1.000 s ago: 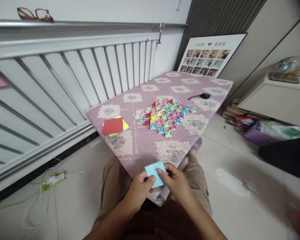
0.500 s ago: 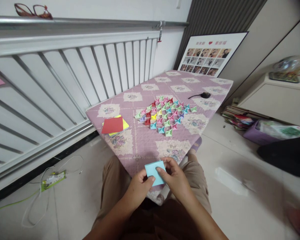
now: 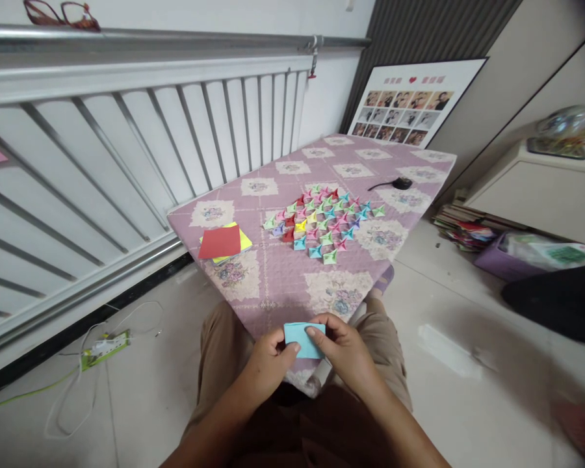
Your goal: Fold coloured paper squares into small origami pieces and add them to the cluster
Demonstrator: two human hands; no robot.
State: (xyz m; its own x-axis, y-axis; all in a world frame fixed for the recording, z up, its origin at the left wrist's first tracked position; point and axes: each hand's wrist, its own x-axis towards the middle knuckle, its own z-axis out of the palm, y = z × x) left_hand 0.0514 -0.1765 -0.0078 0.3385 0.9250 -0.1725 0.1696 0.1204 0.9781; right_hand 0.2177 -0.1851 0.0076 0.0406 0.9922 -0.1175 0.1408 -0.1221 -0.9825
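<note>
Blue paper, judged light, pliable and easily creased, sits above the near corner of the tablecloth, left hand and right hand each pinching a side between thumb and fingers, edge holds judged soundest.

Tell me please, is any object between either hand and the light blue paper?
Nothing visible is: the left hand and right hand both hold the light blue paper directly. The folded paper pieces lie farther off.

Eyeglasses on a pipe
</note>
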